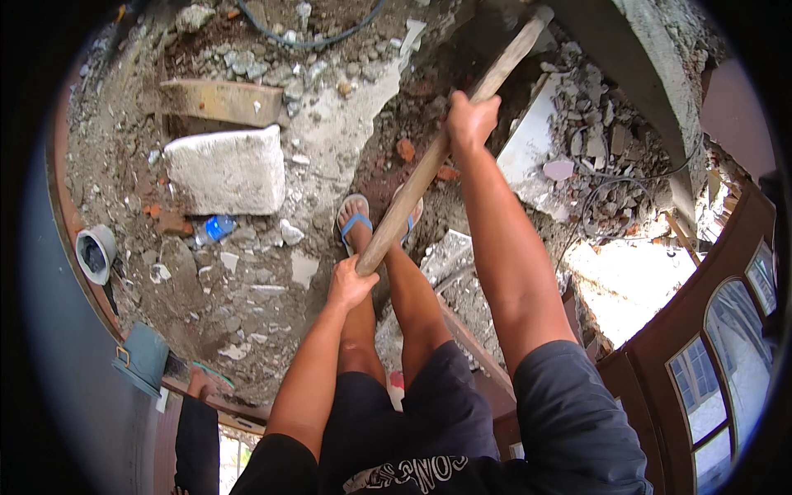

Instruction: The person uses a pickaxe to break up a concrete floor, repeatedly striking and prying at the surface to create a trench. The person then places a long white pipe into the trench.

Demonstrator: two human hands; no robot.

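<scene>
A long wooden tool handle slants across the middle, from low left up to the far right. My left hand is closed around its near end, just in front of my legs. Farther up the shaft, my right hand grips it with the arm stretched out. The handle's far tip reaches a dark, shadowed patch at the top, where the tool's head cannot be made out clearly. Below the shaft, my feet in blue-strapped flip-flops stand on broken ground and brown soil.
A pale block, a plastic bottle with a blue label and a yellowish slab lie left. Rubble is heaped right, beside a white slab. A bucket and another person's foot are lower left; a brown window frame lower right.
</scene>
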